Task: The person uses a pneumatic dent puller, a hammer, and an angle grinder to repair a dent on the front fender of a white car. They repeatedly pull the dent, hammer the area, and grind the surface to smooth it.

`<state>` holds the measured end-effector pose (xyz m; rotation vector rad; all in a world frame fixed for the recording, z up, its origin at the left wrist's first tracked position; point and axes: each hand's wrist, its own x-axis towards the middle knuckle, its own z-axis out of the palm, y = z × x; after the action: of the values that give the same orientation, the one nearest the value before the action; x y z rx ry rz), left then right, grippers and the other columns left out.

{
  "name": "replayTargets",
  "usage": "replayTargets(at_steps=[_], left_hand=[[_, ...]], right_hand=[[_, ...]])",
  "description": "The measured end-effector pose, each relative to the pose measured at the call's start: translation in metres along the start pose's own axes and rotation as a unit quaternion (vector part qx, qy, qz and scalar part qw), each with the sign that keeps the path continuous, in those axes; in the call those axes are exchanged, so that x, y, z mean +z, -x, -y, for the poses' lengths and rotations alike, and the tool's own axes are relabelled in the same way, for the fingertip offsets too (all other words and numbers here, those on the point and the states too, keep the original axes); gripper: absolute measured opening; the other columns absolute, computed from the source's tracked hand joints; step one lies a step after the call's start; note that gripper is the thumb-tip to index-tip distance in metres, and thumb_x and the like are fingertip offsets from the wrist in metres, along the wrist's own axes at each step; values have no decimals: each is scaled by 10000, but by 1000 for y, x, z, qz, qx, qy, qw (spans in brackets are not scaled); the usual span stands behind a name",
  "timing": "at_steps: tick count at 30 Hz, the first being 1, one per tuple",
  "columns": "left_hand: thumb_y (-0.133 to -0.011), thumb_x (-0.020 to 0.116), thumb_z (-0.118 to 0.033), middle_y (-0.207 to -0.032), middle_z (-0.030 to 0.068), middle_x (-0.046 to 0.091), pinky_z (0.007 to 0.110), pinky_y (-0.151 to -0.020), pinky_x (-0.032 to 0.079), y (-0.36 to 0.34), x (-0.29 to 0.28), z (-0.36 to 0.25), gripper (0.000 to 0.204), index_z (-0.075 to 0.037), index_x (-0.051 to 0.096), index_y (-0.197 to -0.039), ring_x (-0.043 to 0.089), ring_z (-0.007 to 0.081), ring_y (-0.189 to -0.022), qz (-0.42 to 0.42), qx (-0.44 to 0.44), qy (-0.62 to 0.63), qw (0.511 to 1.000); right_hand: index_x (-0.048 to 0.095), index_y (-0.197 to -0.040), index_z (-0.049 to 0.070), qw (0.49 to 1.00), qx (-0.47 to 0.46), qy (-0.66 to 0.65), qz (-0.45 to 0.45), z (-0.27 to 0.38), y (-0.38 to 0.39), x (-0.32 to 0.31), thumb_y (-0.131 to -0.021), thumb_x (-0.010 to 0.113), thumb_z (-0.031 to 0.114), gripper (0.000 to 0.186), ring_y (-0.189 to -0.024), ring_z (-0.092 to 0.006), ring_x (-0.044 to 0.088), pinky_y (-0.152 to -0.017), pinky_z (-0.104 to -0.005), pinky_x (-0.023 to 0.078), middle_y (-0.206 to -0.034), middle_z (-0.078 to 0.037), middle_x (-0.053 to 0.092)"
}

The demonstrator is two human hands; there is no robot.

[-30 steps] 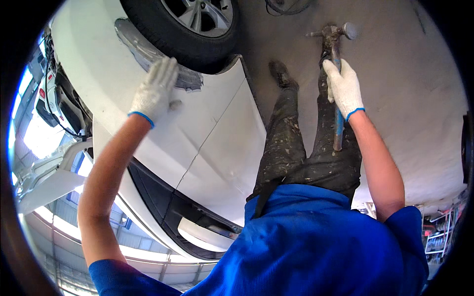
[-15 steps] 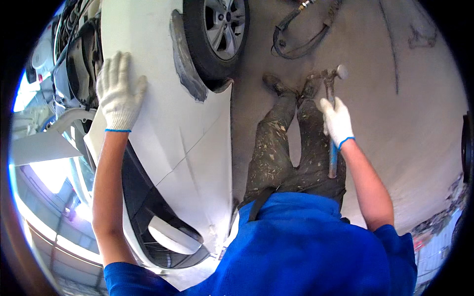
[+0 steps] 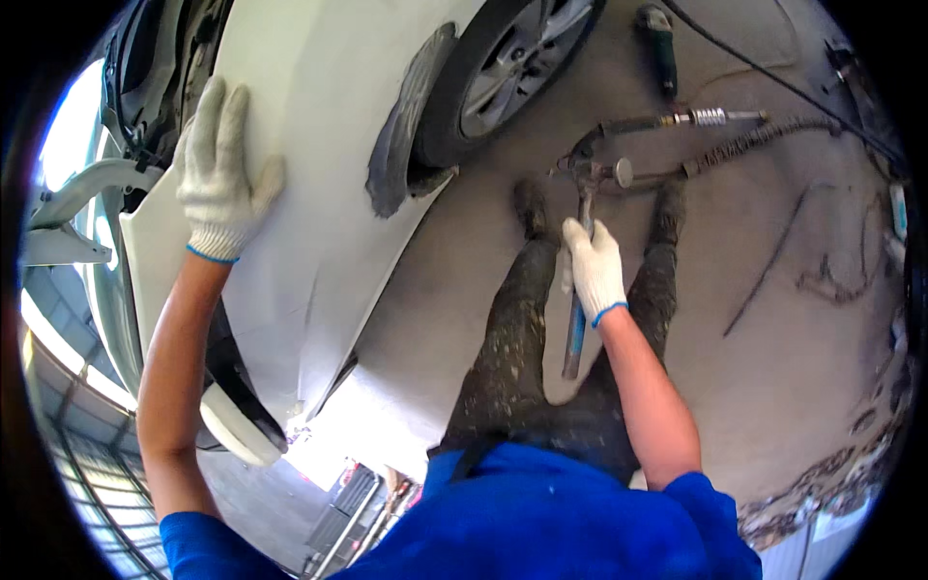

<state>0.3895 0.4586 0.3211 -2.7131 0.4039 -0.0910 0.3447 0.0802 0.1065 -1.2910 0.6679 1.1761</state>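
So, nearest in, the right hand (image 3: 594, 266) is wrapped round the handle of a hammer (image 3: 577, 329), held over the legs with its head up and well apart from the car. Same grip as a second ago. The left hand (image 3: 222, 184) lies flat on the white car panel (image 3: 314, 174), thumb out to the side. It's gone from beside the grey patch (image 3: 411, 130) to the edge by the engine bay (image 3: 184, 58), so I'd say the panel's being felt over, not hit, right now.

Can't tell whether the outer fingers curl over that edge, and the palm side's hidden. The hammer head overlaps a dark hose (image 3: 628, 126), so the tip opposite its round face is hard to make out. Farther off, the wheel (image 3: 517, 68) is cut off up top, and a green power tool (image 3: 663, 53) lies on the floor (image 3: 764, 387)
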Motion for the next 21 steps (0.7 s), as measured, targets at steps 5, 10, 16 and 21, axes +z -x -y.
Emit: replayTargets(at_steps=[5,10,16,21], left_hand=[[-872,693,-317,-1565,182,410,463,-1151,391,23,5,5,739,-79,435,-1522,456,375,-1397,30,-6,-5,1000],[-864,695,-375,-1533,176,461,463,-1090,455,26,10,20,710,-128,494,-1497,536,342,-1312,13,-15,-12,1000],[-844,712,-303,-1522,185,472,464,-1117,444,27,9,16,713,-99,497,-1493,501,361,-1371,4,-19,-1,1000],[-824,762,-317,-1536,148,471,435,-1115,454,25,12,17,737,-119,509,-1487,506,321,-1373,-9,-18,-3,1000]], right_hand=[[514,-921,30,996,-27,66,49,23,-14,-25,-1012,585,297,291,-443,-146,500,-412,-325,417,-602,-31,494],[478,-950,115,997,56,55,18,37,-9,-41,-1011,604,298,230,-426,-108,428,-384,-292,367,-627,7,452],[478,-941,113,993,75,83,31,22,-23,-49,-1009,606,300,236,-441,-112,441,-401,-293,385,-628,4,460],[483,-928,109,987,109,110,47,-6,-13,-47,-1006,614,298,243,-443,-117,448,-403,-294,390,-631,-1,473]])
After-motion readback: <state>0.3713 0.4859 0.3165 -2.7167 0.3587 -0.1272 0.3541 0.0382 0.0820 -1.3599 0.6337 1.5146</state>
